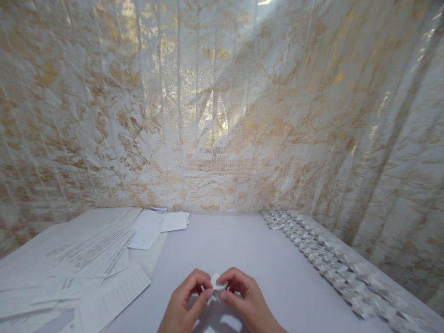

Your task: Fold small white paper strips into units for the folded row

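Both my hands meet low in the middle of the head view, just above a pale table (243, 245). My left hand (187, 300) and my right hand (243, 296) pinch a small folded piece of white paper (218, 282) between thumbs and forefingers. The fingers of both hands are curled closed on it. The paper is small and partly hidden by my fingertips.
Printed paper sheets (86, 259) lie spread over the table's left side, with smaller white slips (163, 224) behind them. A long row of several small folded paper pieces (322, 252) runs along the right edge. A gold-and-white crinkled curtain (222, 115) hangs close behind.
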Demonstrator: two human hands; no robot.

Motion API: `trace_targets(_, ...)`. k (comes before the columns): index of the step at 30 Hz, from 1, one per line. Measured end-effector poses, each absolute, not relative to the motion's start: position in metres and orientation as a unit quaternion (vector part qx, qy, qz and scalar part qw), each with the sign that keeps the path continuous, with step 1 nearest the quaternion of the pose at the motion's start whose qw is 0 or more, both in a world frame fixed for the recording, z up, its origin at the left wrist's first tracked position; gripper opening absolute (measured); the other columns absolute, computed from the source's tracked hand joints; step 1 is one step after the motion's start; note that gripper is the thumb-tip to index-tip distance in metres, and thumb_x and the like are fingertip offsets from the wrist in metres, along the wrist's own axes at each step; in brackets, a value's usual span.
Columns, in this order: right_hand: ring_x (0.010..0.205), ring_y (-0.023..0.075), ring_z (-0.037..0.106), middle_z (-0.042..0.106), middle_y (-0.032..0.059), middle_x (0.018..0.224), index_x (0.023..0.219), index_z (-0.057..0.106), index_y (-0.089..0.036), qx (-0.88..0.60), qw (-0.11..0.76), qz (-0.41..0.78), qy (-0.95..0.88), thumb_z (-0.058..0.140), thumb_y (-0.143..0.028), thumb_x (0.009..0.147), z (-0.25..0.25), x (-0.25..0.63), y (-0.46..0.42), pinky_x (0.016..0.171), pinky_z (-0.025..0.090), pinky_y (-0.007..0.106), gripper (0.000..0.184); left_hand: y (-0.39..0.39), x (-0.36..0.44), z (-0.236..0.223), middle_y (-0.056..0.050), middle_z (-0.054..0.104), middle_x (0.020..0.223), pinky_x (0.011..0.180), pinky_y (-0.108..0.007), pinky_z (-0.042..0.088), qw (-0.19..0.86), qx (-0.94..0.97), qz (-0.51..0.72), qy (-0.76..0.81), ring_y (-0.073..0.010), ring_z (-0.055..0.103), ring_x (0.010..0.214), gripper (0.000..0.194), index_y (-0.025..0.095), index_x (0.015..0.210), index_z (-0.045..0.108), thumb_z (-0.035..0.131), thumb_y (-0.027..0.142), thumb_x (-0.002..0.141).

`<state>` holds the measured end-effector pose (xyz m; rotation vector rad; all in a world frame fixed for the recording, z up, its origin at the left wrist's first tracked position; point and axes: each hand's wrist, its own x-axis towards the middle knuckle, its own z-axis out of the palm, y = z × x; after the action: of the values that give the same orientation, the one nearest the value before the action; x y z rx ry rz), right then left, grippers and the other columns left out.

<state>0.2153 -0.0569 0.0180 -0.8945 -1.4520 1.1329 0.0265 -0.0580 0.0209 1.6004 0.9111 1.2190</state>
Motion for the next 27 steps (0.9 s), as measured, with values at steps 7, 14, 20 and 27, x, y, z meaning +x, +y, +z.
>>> trace_targets(7, 0.071, 0.0197, 0.057, 0.066, 0.0038, 0.073, 0.067, 0.07, -0.018, -0.349, 0.531, 0.49, -0.597, 0.081, -0.065, 0.073, 0.021, 0.212, -0.058, 0.071, 0.041, 0.033, 0.048, -0.065, 0.033, 0.024, 0.001, 0.062, 0.078, 0.075, -0.029, 0.045, 0.44, 0.635, 0.507, 0.383, -0.0209, 0.058, 0.077, 0.034, 0.023, 0.08, 0.066, 0.068, 0.057, 0.085)
trace_targets(14, 0.062, 0.0151, 0.05, 0.058, -0.0033, 0.067, 0.084, 0.064, -0.02, -0.343, 0.539, 0.523, -0.564, 0.084, -0.06, 0.071, 0.016, 0.208, -0.058, 0.064, 0.036, 0.029, 0.047, -0.066, 0.037, 0.024, 0.002, 0.06, 0.073, 0.072, -0.028, 0.045, 0.46, 0.606, 0.526, 0.38, -0.0197, 0.058, 0.074, 0.035, 0.022, 0.074, 0.064, 0.072, 0.055, 0.082)
trace_targets(20, 0.063, 0.0144, 0.051, 0.058, -0.0047, 0.068, 0.093, 0.062, -0.022, -0.338, 0.544, 0.525, -0.561, 0.085, -0.057, 0.073, 0.015, 0.205, -0.059, 0.064, 0.035, 0.028, 0.047, -0.059, 0.036, 0.015, 0.004, 0.058, 0.071, 0.068, -0.028, 0.044, 0.498, 0.57, 0.519, 0.398, -0.0178, 0.057, 0.071, 0.035, 0.021, 0.075, 0.062, 0.078, 0.051, 0.077)
trace_targets(27, 0.067, 0.0158, 0.052, 0.057, -0.0037, 0.071, 0.091, 0.063, -0.022, -0.338, 0.556, 0.507, -0.566, 0.083, -0.056, 0.076, 0.013, 0.208, -0.058, 0.066, 0.037, 0.028, 0.041, -0.054, 0.034, 0.008, 0.004, 0.058, 0.072, 0.067, -0.027, 0.042, 0.522, 0.565, 0.509, 0.386, -0.0165, 0.055, 0.071, 0.036, 0.021, 0.081, 0.062, 0.08, 0.051, 0.075)
